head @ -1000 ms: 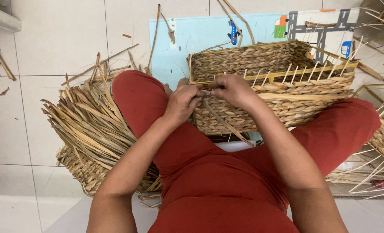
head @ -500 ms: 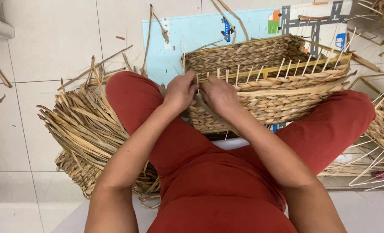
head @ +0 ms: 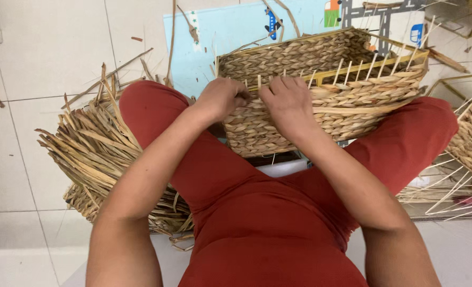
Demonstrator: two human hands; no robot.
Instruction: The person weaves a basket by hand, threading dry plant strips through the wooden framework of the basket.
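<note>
Woven basket (head: 321, 101) tipped sideways, long axis left-right, hands (head: 252, 98) at rim

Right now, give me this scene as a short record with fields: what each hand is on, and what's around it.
Left hand: left hand gripping the near rim of the woven basket
Right hand: right hand pressing on the same rim, beside the left
Basket: half-woven, thin upright stakes sticking above the rim, resting between the knees
Beside left leg: pile of dried flat straw strips
Behind the basket: light blue mat
Floor: pale tiles with stray scraps
</note>
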